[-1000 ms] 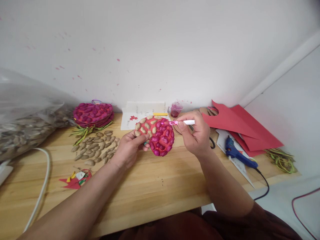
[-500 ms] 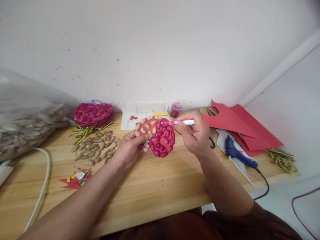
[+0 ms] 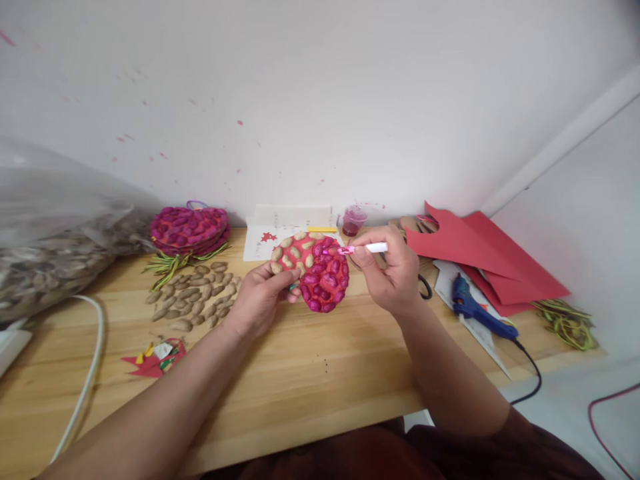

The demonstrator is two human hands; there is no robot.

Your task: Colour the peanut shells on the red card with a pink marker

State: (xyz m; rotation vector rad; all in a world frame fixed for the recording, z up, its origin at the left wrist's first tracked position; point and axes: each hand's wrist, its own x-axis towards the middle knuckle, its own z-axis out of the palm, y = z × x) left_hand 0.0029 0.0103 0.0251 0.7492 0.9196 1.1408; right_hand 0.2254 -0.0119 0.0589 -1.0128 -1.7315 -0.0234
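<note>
Held up over the table is a round red disc [image 3: 320, 287] covered with peanuts in their shells. Its right part carries peanuts painted magenta, while those on the left are bare tan. My left hand [image 3: 265, 293] grips the disc by its left edge, thumb on the front face. In my right hand [image 3: 393, 270] is a paintbrush [image 3: 376, 247] with a white handle, pinched between thumb and fingers. The brush's magenta-stained tip lies at the painted peanuts near the disc's upper right. Behind stands a clear plastic cup [image 3: 353, 220] with dark pink paint in it.
Loose peanuts [image 3: 193, 297] lie left, near a stack of finished magenta discs [image 3: 190, 230] and a plastic bag of peanuts [image 3: 55, 260]. Red paper [image 3: 495, 260], a blue glue gun [image 3: 480, 313] and green-yellow strands [image 3: 567, 323] are right. A white cable [image 3: 95, 353] crosses the left side.
The brush tip has shifted slightly down on the painted peanuts. The view has tilted a little; both hands keep their holds.
</note>
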